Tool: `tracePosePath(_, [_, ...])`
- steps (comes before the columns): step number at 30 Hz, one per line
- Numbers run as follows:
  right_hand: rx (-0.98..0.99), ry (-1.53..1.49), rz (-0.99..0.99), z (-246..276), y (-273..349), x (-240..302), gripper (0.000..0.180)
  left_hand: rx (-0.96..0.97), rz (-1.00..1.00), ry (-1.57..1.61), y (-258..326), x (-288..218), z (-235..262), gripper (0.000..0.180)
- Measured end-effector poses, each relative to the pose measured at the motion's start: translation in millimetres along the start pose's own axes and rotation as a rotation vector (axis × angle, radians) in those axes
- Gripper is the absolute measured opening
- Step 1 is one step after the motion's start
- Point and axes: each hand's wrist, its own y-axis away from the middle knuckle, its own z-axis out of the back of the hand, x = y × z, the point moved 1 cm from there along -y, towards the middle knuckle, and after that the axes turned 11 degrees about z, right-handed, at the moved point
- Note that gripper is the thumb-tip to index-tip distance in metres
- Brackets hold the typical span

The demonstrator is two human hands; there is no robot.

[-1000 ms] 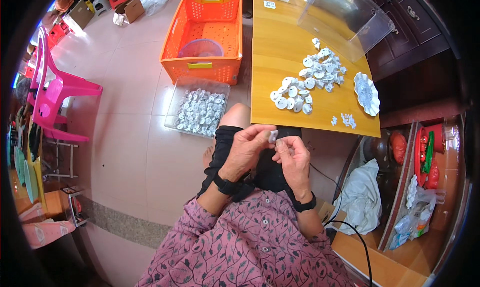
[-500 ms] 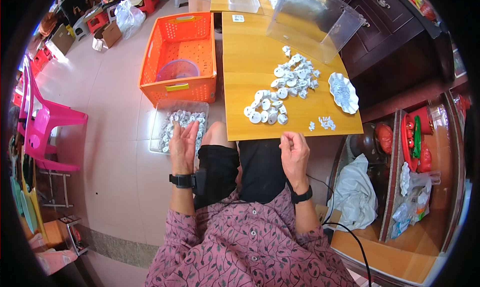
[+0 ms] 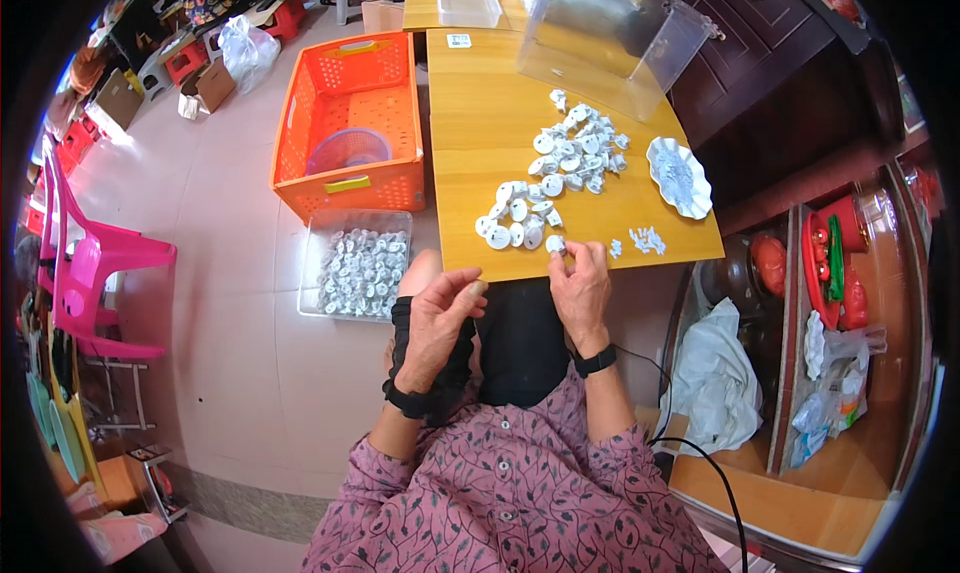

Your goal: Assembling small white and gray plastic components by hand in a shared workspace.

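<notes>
At the near edge of the yellow table, my right hand (image 3: 582, 291) pinches a white round plastic part (image 3: 555, 244) between thumb and fingers. It lies beside a loose heap of similar white parts (image 3: 575, 153) spread across the tabletop. My left hand (image 3: 442, 315) is over my knee, just short of the table edge, its fingers curled in against the thumb. Whatever those fingers hold, if anything, cannot be made out. Small translucent pieces (image 3: 648, 241) rest to the right of my right hand, and more of them fill a white wavy-rimmed dish (image 3: 660, 163).
On the floor to the left, a clear bin (image 3: 304, 291) holds many white parts. An orange crate (image 3: 345, 195) with a purple basket (image 3: 350, 151) stands behind it. A clear plastic box (image 3: 600, 33) sits at the table's back. A pink chair (image 3: 110, 263) is far left.
My left hand has moved right from above the clear bin to the table edge, its open fingers closing. My right hand has reached forward onto a white part on the table.
</notes>
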Motion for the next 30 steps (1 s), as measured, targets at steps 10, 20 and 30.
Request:
tracePosePath(10, [0.035, -0.293, -0.020, 27.5, 46.7, 40.6, 0.024, 0.104, -0.183, -0.231, -6.9, 27.2, -51.2, 0.031])
tracePosePath(20, [0.002, -0.456, -0.025, 47.9, 43.4, 34.0, 0.013, 0.126, 0.018, -0.081, -6.9, 34.8, -51.8, 0.027])
tracePosePath(30, [-0.005, 0.350, 0.044, 44.3, 23.8, -47.9, 0.034, 0.168, 0.149, 0.000, 1.7, 34.1, -48.5, 0.031])
